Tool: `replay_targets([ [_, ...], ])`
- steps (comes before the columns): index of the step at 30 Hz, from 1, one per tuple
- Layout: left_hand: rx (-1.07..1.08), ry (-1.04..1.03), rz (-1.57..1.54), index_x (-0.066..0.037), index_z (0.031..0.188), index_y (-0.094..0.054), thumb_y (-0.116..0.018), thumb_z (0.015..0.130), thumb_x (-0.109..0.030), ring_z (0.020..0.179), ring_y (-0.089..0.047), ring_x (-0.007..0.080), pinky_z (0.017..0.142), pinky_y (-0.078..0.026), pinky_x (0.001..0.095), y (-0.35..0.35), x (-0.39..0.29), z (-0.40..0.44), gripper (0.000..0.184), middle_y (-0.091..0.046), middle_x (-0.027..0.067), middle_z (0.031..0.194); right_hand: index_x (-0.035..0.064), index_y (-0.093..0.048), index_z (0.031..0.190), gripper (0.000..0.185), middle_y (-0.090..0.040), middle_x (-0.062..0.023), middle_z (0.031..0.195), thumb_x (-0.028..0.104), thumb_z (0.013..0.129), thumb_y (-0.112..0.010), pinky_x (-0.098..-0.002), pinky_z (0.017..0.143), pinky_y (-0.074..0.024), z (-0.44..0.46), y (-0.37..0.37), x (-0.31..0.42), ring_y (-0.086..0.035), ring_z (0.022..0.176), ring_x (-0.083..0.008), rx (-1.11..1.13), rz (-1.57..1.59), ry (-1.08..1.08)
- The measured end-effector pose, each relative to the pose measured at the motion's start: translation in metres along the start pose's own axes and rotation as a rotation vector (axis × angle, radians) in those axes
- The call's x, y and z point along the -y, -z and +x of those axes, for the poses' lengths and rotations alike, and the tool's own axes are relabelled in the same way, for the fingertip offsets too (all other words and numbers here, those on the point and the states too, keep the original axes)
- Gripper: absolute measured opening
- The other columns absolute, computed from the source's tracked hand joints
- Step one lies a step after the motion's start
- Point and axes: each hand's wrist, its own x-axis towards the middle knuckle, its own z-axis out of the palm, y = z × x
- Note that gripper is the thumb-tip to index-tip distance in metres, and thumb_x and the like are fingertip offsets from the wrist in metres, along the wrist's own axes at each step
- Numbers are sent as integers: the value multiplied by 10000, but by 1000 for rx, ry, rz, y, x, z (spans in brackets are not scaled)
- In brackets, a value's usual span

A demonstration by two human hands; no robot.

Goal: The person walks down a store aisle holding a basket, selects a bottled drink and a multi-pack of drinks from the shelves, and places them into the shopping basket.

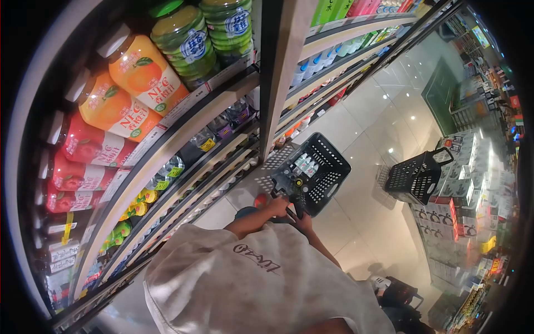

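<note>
A black perforated shopping basket [335,179] stands on the floor in front of me. Inside it lie a pack of small bottles with white labels [305,166] and a dark item with a round yellow top [299,182]. My left hand [279,206] is closed at the near end of the basket, around its dark handle [299,207]. Just to the right, my right hand [303,221] has its fingers wrapped on the same handle. The fingertips of both hands are partly hidden.
Drink shelves run along my left, with orange juice bottles [146,69], red juice bottles [92,146] and green-tinted bottles [182,42]. To the right, another black basket [414,177] stands beside stacked boxes [459,192]. A tiled aisle [370,125] stretches ahead.
</note>
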Motion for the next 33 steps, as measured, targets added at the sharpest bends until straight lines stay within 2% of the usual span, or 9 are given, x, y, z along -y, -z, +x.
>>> replay_targets([
  [1,94,-5,0,-105,1004,-675,-559,722,-223,1051,-554,319,899,-457,419,-3,6,-4,326,-640,146,1030,-29,-624,973,534,-657,-238,877,454,749,-670,-436,749,-494,-7,-5,2,-639,885,-381,-1,0,-17],
  [10,209,73,-53,-168,1053,-671,-586,745,-300,1042,-577,307,850,-485,440,-20,22,-58,346,-644,131,1030,34,-635,982,504,-653,-226,920,472,736,-673,-431,772,-490,-39,-48,-6,-633,920,-359,133,-82,-85],
  [20,113,115,-12,-162,972,-698,-613,736,-328,950,-615,310,810,-503,430,-33,25,-79,301,-655,131,965,18,-665,913,496,-670,-197,886,469,712,-704,-411,747,-492,-71,-52,12,-652,877,-328,105,34,-72],
  [23,99,39,30,-132,935,-697,-581,718,-241,962,-622,323,813,-504,451,-39,21,-91,268,-662,142,962,18,-667,913,480,-670,-190,880,452,711,-706,-410,740,-492,-81,-57,7,-654,859,-322,86,19,-58],
  [25,165,28,63,-127,994,-677,-583,727,-245,997,-612,317,834,-494,455,-43,13,-102,306,-656,133,1011,-21,-642,874,538,-659,-222,856,486,711,-709,-419,721,-490,-88,-65,-1,-648,842,-350,98,54,-29],
  [29,221,88,88,-95,1107,-626,-590,747,-253,1076,-578,327,870,-483,451,-46,-8,-123,394,-616,148,1131,-14,-639,864,511,-652,-227,834,471,717,-707,-433,705,-488,-107,-78,-19,-642,822,-366,75,49,-26],
  [30,215,90,100,-95,1107,-626,-590,747,-253,1076,-578,327,870,-483,451,-60,-1,-121,394,-616,148,1131,-15,-636,853,503,-649,-226,823,464,719,-706,-438,700,-487,-110,-83,-23,-639,814,-371,52,67,-30],
  [32,-42,-67,173,-78,1092,-625,-595,744,-256,1078,-576,330,878,-479,454,-108,24,-119,393,-594,148,1172,-19,-631,824,486,-648,-217,799,451,723,-702,-449,694,-488,-116,-97,-31,-639,800,-379,-2,52,-4],
  [33,-50,-14,140,-100,1087,-627,-589,747,-253,1055,-591,320,854,-486,462,-110,20,-128,375,-588,139,1181,-18,-630,832,496,-651,-217,808,461,720,-698,-452,699,-488,-121,-103,-32,-639,805,-380,-7,55,10],
])
